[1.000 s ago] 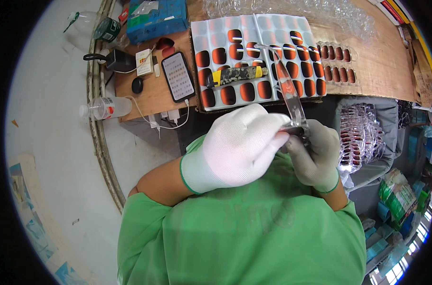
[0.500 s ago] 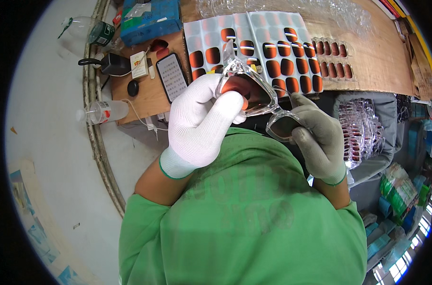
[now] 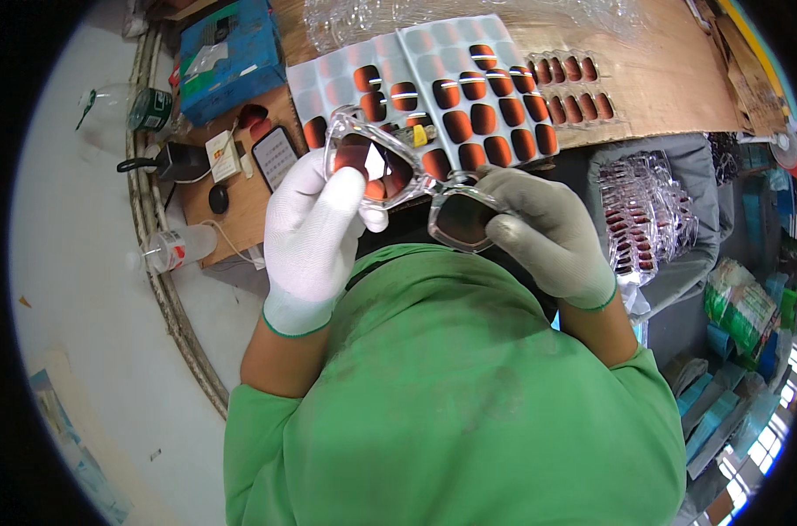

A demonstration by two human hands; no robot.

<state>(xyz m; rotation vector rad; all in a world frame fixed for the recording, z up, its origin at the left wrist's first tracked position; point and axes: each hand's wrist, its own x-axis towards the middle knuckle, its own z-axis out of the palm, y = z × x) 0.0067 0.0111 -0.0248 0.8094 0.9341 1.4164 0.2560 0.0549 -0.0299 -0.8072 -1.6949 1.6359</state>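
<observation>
Between my two gloved hands is a clear-framed pair of sunglasses point(image 3: 462, 218) with dark reddish lenses, held up in front of my chest. My left hand point(image 3: 315, 223), in a white glove, pinches the left lens side, thumb on the lens and fingers behind the frame. My right hand point(image 3: 543, 228), in a greyer glove, grips the outer edge of the right lens side, its thumb at the lens rim. Just beyond the frame lies a pale tray sheet point(image 3: 390, 54) with rows of orange-brown lenses point(image 3: 483, 118). A yellow-tipped tool point(image 3: 419, 135) shows partly behind the frame.
More clear frames point(image 3: 581, 109) with lenses lie in rows on the wooden table point(image 3: 670, 79). At right, a grey-lined bin point(image 3: 710, 188) holds many stacked frames. On the left are a phone point(image 3: 275, 157), a blue box point(image 3: 232, 66) and plastic bottles point(image 3: 177, 249).
Both hands and the sunglasses have shifted left and the frame is now held more level, with both lens sides facing me. The view has turned slightly.
</observation>
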